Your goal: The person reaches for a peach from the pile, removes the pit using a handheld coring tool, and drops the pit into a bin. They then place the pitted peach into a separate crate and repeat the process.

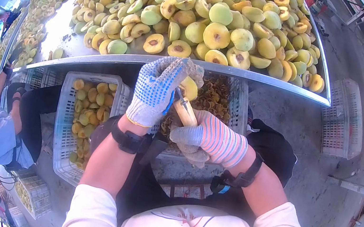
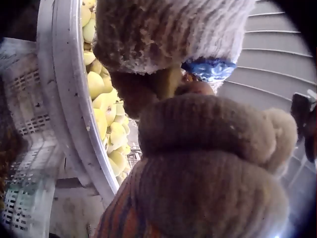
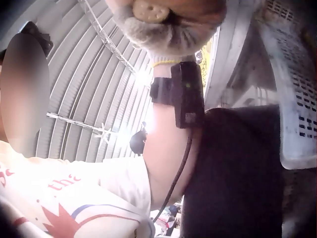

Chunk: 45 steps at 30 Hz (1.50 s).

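My left hand [image 1: 158,88], in a knitted glove with blue dots, holds a yellow peach half [image 1: 189,89] just in front of the table edge. Gripped in my right hand [image 1: 211,137], in a striped glove with grey fingers, is a wooden-handled tool [image 1: 185,112]. Its dark metal end meets the cut fruit; gloved fingers hide part of both. Close up in the left wrist view, the right glove's curled fingers [image 2: 208,163] lie below the left glove [image 2: 173,34]. The right wrist view shows the round handle end [image 3: 151,12] against the left glove.
A metal-edged table [image 1: 119,58] bears a big heap of halved peaches [image 1: 216,35]. Below it, a crate [image 1: 239,105] holds brown scraps. A white crate of fruit [image 1: 61,127] stands left, near another seated person [image 1: 1,126]. Stacked crates [image 1: 344,119] stand right.
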Motion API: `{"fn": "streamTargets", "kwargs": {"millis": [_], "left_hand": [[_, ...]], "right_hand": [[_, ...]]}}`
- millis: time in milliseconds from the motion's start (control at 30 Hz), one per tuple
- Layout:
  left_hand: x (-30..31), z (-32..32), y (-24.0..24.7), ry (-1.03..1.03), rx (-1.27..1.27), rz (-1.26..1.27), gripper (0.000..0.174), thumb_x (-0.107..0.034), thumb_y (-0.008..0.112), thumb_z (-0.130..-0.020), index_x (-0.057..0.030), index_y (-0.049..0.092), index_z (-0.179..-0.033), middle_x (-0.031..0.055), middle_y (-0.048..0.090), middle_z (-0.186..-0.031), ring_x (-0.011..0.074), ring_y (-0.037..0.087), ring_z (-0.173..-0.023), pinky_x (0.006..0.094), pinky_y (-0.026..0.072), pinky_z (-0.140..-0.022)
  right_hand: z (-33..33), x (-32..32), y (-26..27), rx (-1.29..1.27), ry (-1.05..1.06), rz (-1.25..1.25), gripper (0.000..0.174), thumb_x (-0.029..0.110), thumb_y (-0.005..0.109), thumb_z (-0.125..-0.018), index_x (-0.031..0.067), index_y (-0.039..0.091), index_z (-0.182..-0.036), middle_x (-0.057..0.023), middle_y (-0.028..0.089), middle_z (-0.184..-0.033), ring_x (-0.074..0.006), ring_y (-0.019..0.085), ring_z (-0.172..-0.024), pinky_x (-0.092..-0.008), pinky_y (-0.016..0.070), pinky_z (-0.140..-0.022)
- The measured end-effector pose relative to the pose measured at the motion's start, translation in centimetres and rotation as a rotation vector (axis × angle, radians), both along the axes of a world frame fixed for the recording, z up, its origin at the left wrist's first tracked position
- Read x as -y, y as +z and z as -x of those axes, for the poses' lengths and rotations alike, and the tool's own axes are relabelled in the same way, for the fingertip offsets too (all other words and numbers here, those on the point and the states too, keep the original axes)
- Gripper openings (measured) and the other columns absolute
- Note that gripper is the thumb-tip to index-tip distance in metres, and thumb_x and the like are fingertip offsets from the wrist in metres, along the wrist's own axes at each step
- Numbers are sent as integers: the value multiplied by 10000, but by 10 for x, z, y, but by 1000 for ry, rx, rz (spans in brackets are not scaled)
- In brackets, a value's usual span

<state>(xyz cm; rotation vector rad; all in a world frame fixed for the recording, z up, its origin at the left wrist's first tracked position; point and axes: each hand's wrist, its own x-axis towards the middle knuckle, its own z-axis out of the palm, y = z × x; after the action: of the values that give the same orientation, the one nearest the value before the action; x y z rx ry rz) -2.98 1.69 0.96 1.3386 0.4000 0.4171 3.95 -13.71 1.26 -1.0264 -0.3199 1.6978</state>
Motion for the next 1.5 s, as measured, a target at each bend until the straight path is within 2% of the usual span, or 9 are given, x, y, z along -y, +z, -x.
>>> {"fn": "streamTargets", "kwargs": {"millis": [267,433,667,833,967,1100,1167,1267,1500], "left_hand": [[-3,-1,22,-213,-47,-491,252,-189,595,-958,36,703,-988,109,720,-899,163,674,-794,276,530,-722],[17,-7,-4,76,129,179,279,-169,538,-961,80,664,-948,160,710,-860,215,683,-759,302,550,-732],[-17,-2,13,-514,4,-203,260,-195,603,-937,47,693,-961,129,724,-886,176,685,-837,299,542,-753],[0,-1,-4,-258,88,529,612,-529,402,-1023,33,632,-1102,144,696,-1041,218,683,-914,341,556,-815],[2,-2,-8,62,58,381,685,-601,398,-991,34,631,-1100,187,698,-1010,276,704,-853,393,594,-704],[-17,37,5,15,33,393,627,-538,403,-1014,37,623,-1130,195,704,-964,277,708,-761,350,596,-638],[-35,75,19,175,-56,144,579,-486,450,-1016,53,637,-1109,185,708,-938,268,706,-749,334,592,-660],[-72,106,23,499,-628,-943,444,-390,577,-962,-2,642,-1169,177,701,-1070,271,678,-997,351,513,-874],[-57,-44,-2,136,-833,-1269,546,-471,624,-873,-39,606,-1206,206,658,-1171,393,614,-1095,439,481,-929]], "right_hand": [[2,10,-4,-56,-3,-22,171,157,700,-856,57,568,-895,-15,511,-558,-105,450,-376,-246,335,-342],[-1,9,-3,-21,3,-51,173,149,701,-852,51,570,-907,-14,503,-557,-111,449,-376,-248,344,-345],[5,10,-9,-46,55,-87,170,152,709,-834,49,575,-855,-12,504,-556,-107,437,-370,-250,336,-348],[-9,15,4,-17,74,-70,173,140,718,-766,50,576,-809,-2,497,-563,-93,442,-411,-238,326,-372],[-23,35,7,172,56,-21,172,143,724,-738,43,592,-783,-6,522,-576,-90,465,-431,-229,339,-388],[-26,33,3,1123,212,148,352,287,692,-821,-2,613,-1006,-175,668,-792,-305,655,-725,-390,525,-672],[-28,44,-8,1345,273,266,390,313,673,-832,-7,602,-1042,-231,684,-902,-377,671,-889,-441,527,-771],[-32,51,-7,1452,306,254,376,305,660,-841,3,600,-1056,-248,683,-942,-401,656,-947,-468,522,-791],[-39,56,-3,1493,307,266,310,287,657,-858,36,597,-1030,-196,699,-850,-383,682,-856,-472,530,-765]]}}
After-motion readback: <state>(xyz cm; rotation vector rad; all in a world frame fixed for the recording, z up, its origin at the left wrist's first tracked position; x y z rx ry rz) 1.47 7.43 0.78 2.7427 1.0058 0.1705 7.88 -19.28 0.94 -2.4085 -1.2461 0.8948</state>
